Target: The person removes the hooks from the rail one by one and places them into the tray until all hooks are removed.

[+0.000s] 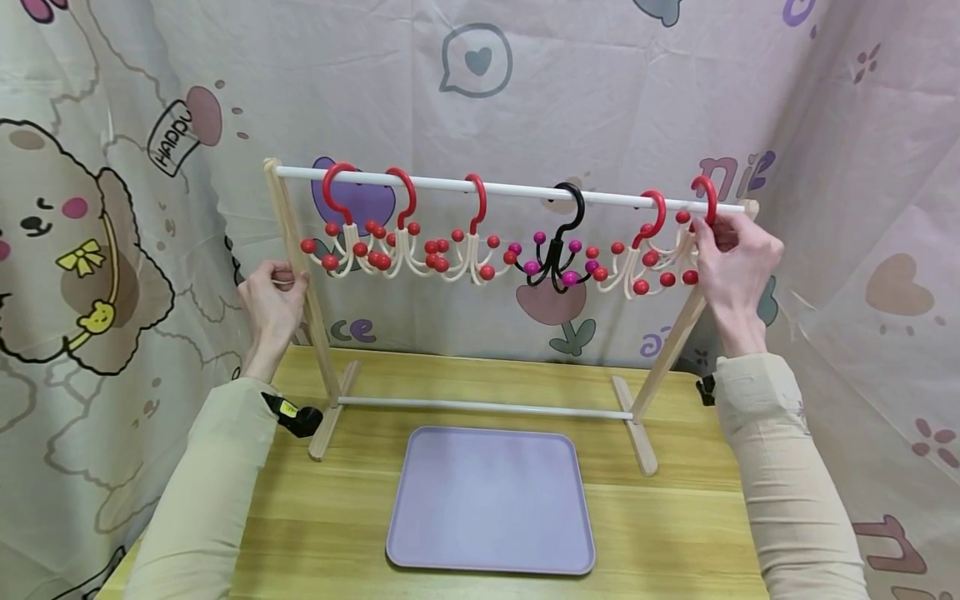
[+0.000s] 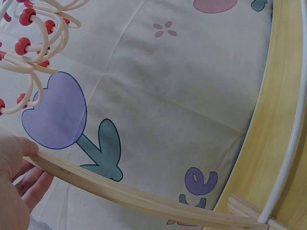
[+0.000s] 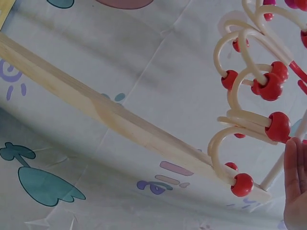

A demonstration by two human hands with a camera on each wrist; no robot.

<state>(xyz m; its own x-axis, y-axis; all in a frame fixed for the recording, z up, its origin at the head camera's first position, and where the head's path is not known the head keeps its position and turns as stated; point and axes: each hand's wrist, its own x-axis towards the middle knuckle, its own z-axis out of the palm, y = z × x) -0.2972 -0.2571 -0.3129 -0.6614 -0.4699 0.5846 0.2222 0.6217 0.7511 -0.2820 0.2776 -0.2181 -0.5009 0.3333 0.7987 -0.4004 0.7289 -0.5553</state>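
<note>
A wooden rack carries a white top rod with several multi-arm hanging hooks on it. Most have red hooks and cream arms tipped with red balls, such as the hook; one is a black hook with magenta balls. My left hand holds the rack's left post, thumb on one side and fingers on the other in the left wrist view. At the right end, my right hand pinches the rightmost red hook where it hangs on the rod. Its fingertips are partly hidden.
A lilac tray lies on the wooden table in front of the rack. A lower white rod joins the rack's feet. Printed curtain hangs close behind and on both sides.
</note>
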